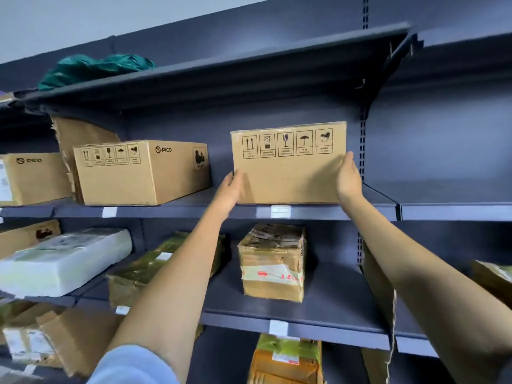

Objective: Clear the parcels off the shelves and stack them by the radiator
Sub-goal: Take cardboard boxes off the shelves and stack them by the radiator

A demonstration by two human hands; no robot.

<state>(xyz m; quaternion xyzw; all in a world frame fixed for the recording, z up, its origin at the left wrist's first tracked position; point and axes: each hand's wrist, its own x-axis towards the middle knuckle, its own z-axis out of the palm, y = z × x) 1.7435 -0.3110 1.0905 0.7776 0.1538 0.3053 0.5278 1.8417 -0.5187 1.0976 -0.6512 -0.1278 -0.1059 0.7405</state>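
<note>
Both forearms reach up and forward from the bottom of the view, a pale sleeve (133,364) showing on the left one. Left hand (231,187) lies flat against the left side of a cardboard box (289,164), fingers straight; right hand (347,177) presses the right side the same way, so the box is clamped between two open palms. It stands upright at the front edge of the middle shelf (304,213), handling symbols along its top. Left of it on that shelf, well apart, sits a second box (138,173) marked PICO. One shelf down, between the arms, stands a taped parcel (273,263), with a white padded package (61,261) toward the left end. Green wrapping (94,69) lies on the top shelf.
</note>
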